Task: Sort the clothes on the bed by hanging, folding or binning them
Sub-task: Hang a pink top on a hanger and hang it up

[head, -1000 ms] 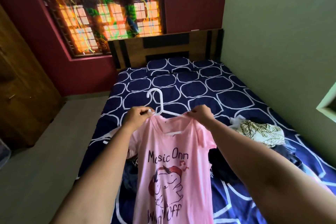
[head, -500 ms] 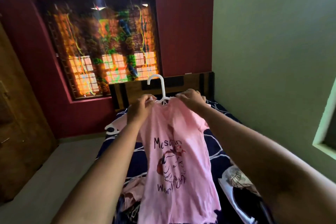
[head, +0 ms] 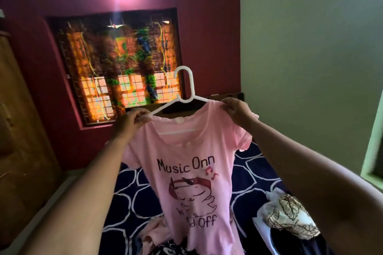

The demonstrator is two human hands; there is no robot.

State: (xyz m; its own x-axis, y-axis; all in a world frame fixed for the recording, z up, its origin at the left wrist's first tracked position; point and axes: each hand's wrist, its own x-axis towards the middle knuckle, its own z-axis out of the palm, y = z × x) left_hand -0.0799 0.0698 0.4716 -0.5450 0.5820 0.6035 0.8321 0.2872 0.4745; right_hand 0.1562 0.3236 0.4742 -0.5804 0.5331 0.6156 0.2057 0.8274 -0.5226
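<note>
A pink T-shirt (head: 192,147) printed "Music Onn" hangs on a white plastic hanger (head: 187,93), held up in front of me above the bed. My left hand (head: 129,120) pinches the shirt's left shoulder over the hanger arm. At the other end my right hand (head: 236,111) pinches the right shoulder. The hanger's hook sticks up above the neckline, and its lower bar shows through the neck opening. More clothes lie on the bed below: a white garment with a brown leaf print (head: 288,217) on the right and a pale pink piece (head: 153,234) at the bottom.
The bed (head: 128,198) has a dark blue sheet with white outlines. A wooden wardrobe (head: 18,141) stands on the left. Behind the shirt is a dark red wall with a curtained window (head: 120,66). A green wall (head: 310,58) runs along the right.
The hanger and shirt are now held wider apart, so the shirt's front is spread flat. My view has tilted up further and the ceiling light shows.
</note>
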